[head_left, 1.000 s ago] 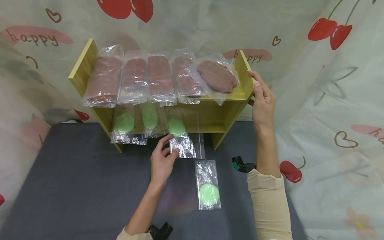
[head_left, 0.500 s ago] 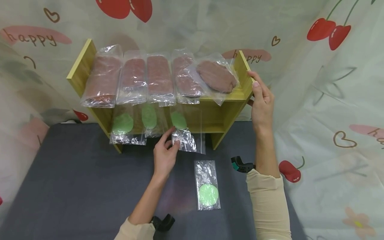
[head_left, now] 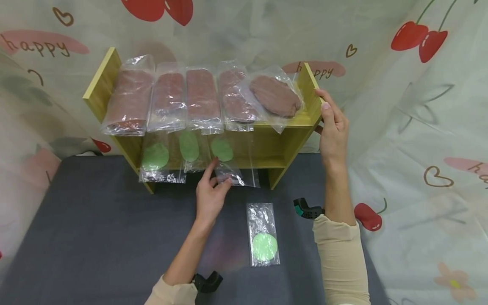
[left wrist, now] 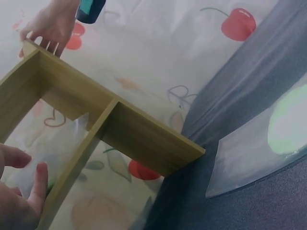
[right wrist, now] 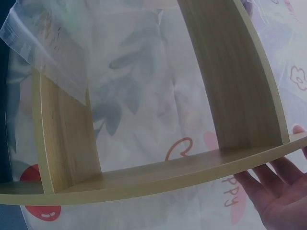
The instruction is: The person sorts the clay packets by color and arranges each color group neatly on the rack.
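My left hand point(head_left: 210, 197) is at the left edge of a clear plastic bag point(head_left: 249, 178) with a green disc point(head_left: 222, 150) in it. The index finger reaches up to the disc, and the thumb lies over the bag's lower part. In the left wrist view the thumb point(left wrist: 39, 184) and a finger stand apart in front of the bag. The bag lies on the lower level of a yellow wooden shelf point(head_left: 268, 146), its end sticking out at the front. My right hand point(head_left: 334, 127) grips the shelf's right side panel near the top, thumb in front, other fingers behind.
Several clear bags of brown, meat-like pieces point(head_left: 202, 95) line the top level. Two more bagged green discs point(head_left: 155, 156) sit on the lower level at the left. Another bagged green disc point(head_left: 264, 247) lies on the dark grey table point(head_left: 114, 237). A printed curtain point(head_left: 236, 29) hangs behind.
The left hand and the bag have moved up and inward toward the shelf, so less of the bag sticks out. The right hand stays on the side panel.
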`<control>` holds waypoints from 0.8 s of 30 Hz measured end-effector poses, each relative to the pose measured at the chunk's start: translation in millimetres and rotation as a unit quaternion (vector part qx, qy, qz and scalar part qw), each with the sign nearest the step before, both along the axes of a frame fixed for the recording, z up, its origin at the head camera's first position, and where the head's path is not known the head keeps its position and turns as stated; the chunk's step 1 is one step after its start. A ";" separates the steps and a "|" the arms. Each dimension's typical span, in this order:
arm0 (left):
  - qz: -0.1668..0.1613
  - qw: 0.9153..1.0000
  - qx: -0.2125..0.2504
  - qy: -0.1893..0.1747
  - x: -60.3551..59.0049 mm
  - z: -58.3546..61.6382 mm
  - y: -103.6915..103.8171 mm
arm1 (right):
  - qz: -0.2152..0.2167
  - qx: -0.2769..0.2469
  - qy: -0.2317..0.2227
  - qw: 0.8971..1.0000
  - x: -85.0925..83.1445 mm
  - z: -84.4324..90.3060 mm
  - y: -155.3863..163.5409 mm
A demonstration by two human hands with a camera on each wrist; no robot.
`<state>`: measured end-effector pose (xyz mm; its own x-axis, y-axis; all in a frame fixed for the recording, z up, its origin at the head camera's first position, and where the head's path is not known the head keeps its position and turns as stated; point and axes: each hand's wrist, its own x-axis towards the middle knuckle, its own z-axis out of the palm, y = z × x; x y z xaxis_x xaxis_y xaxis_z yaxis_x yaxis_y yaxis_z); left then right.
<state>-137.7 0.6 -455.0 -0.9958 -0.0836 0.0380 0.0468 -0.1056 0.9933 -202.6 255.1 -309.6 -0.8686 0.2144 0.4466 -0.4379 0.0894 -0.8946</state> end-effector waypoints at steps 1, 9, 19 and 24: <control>0.001 1.000 0.000 0.000 1.0 0.3 -0.2 | 0.000 -0.001 0.001 1.000 0.1 0.1 0.1; 0.050 0.997 -0.051 -0.002 8.5 0.6 -3.3 | -0.004 0.004 -0.001 1.000 1.2 1.2 0.1; 0.066 0.995 -0.070 -0.011 5.8 -4.9 -5.5 | -0.006 0.003 -0.002 1.000 1.4 0.8 -0.1; 0.062 0.997 -0.044 -0.003 5.1 -5.6 -4.8 | -0.007 0.002 0.000 1.000 1.1 0.6 0.0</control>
